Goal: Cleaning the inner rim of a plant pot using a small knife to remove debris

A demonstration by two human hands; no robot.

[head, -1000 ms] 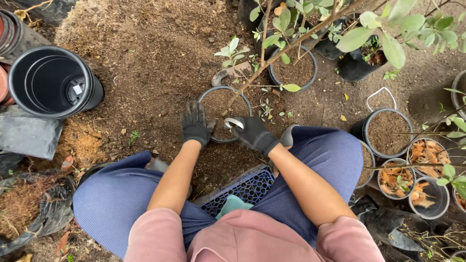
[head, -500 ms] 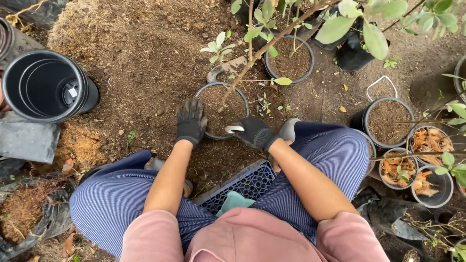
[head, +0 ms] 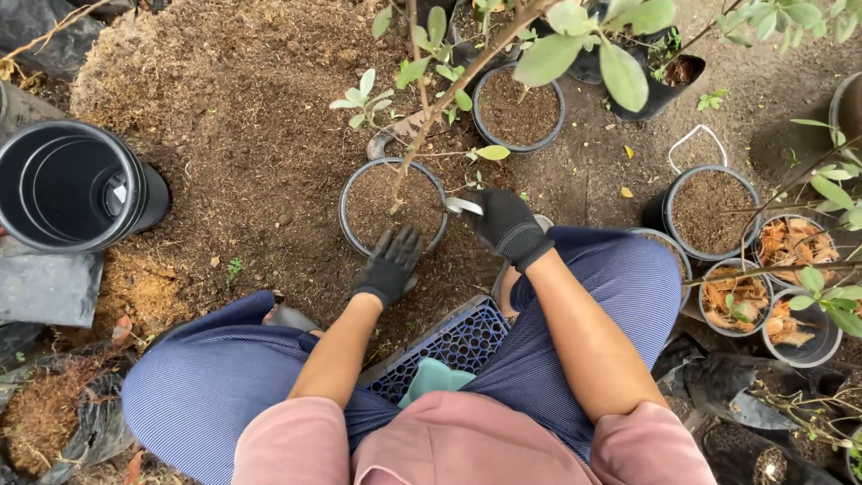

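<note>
A black pot filled with soil stands on the ground between my knees, with a thin leaning sapling rising from it. My left hand, in a black glove, rests with fingers spread at the pot's near rim and holds nothing. My right hand, also gloved, sits at the pot's right rim and grips a small white tool that points over the soil.
A stack of empty black pots lies at the left beside a heap of loose soil. More soil-filled pots stand behind and to the right; pots of orange husk are far right. A blue crate is under me.
My left hand slid from the pot's left side to its near rim. My right hand, still holding the white tool, moved up to the pot's right rim.
</note>
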